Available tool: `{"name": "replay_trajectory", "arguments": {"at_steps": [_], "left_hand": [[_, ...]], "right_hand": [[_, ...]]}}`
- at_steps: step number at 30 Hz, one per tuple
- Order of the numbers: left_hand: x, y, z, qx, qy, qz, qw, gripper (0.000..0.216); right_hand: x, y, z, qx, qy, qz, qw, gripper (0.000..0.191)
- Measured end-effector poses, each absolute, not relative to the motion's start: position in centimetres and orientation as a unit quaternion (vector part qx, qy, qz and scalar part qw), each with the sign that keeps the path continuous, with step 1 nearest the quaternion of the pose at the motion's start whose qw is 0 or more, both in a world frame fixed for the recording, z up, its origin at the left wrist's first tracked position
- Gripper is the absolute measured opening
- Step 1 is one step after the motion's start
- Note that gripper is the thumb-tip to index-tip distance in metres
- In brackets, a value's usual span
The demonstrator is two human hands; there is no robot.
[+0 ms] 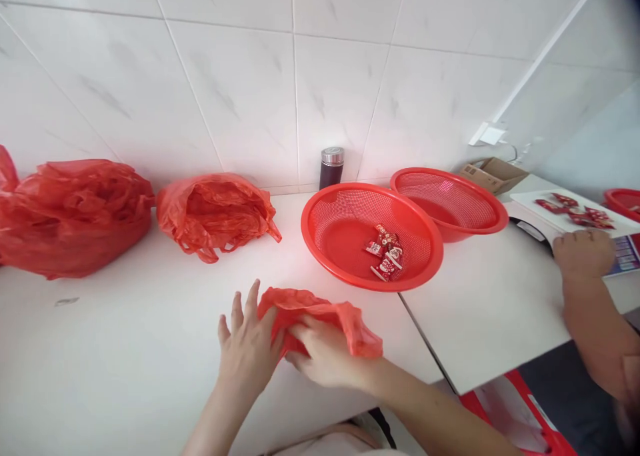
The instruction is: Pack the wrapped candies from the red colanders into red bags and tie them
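A thin red plastic bag [305,303] is crumpled between my two hands, just above the white table. My left hand [250,353] pinches its left edge between thumb and index finger, the other fingers spread upward. From the right, my right hand [325,353] reaches into the bag's mouth, its fingers bent against the plastic and partly hidden; part of the bag drapes over its wrist. Beyond the hands stands a red mesh basket [330,243] with several small red-and-white wrapped packets [385,255] inside.
Two bundles of red bags, a large one [75,223] and a smaller one [215,209], lie along the tiled wall. A dark flask [331,169], a second red basket [450,203] and a cardboard box [493,174] stand behind. At right, another person's fist [584,251] rests near more packets [575,209].
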State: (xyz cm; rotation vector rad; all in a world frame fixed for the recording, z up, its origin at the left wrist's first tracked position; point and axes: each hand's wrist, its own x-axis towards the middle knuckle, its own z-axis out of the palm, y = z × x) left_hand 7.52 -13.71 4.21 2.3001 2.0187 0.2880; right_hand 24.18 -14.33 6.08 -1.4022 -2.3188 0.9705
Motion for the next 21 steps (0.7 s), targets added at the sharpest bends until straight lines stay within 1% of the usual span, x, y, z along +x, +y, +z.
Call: {"name": "replay_trajectory", "arguments": {"at_steps": [1,3,5,7,8,10,12,14,16,18,19,21], "left_hand": [[6.6,-12.9,3.4,0.732,0.676,0.082,0.04,0.036],[4.4,-11.4,3.0,0.684,0.721,0.101,0.044,0.046],[2.3,-10.2,3.7,0.635,0.759,0.138,0.042,0.044],[1.0,-9.5,4.8,0.622,0.764,0.154,0.069,0.04],[0.8,-9.3,5.3,0.623,0.759,0.16,0.102,0.04],[1.0,-9.4,6.1,0.617,0.734,0.189,0.212,0.042],[1.9,-9.9,6.5,0.592,0.679,0.24,0.362,0.041],[3.0,-10.4,6.5,0.543,0.585,0.289,0.529,0.039],[4.0,-10.8,6.4,0.475,0.496,0.313,0.656,0.039],[5.0,-11.1,6.2,0.411,0.456,0.336,0.715,0.046],[5.6,-11.3,6.1,0.39,0.461,0.352,0.715,0.052],[6.9,-11.8,5.8,0.372,0.5,0.385,0.681,0.07]], "right_hand": [[25.2,-14.5,6.2,-0.493,-0.786,0.353,0.121,0.042],[27.2,-15.0,6.3,-0.515,-0.757,0.39,0.098,0.051],[28.7,-15.5,6.3,-0.533,-0.731,0.416,0.09,0.054],[29.6,-16.1,6.4,-0.541,-0.717,0.43,0.094,0.055],[29.9,-16.3,6.7,-0.542,-0.713,0.435,0.094,0.057],[29.9,-16.7,7.5,-0.537,-0.722,0.425,0.098,0.059],[29.7,-16.8,8.5,-0.526,-0.744,0.393,0.124,0.051],[29.4,-16.5,9.3,-0.511,-0.766,0.352,0.17,0.045],[29.0,-16.1,9.4,-0.502,-0.784,0.316,0.184,0.05],[28.5,-15.7,8.7,-0.509,-0.794,0.298,0.149,0.057],[28.2,-15.6,8.2,-0.52,-0.791,0.299,0.12,0.062],[27.3,-15.4,7.1,-0.553,-0.765,0.324,0.063,0.078]]}}
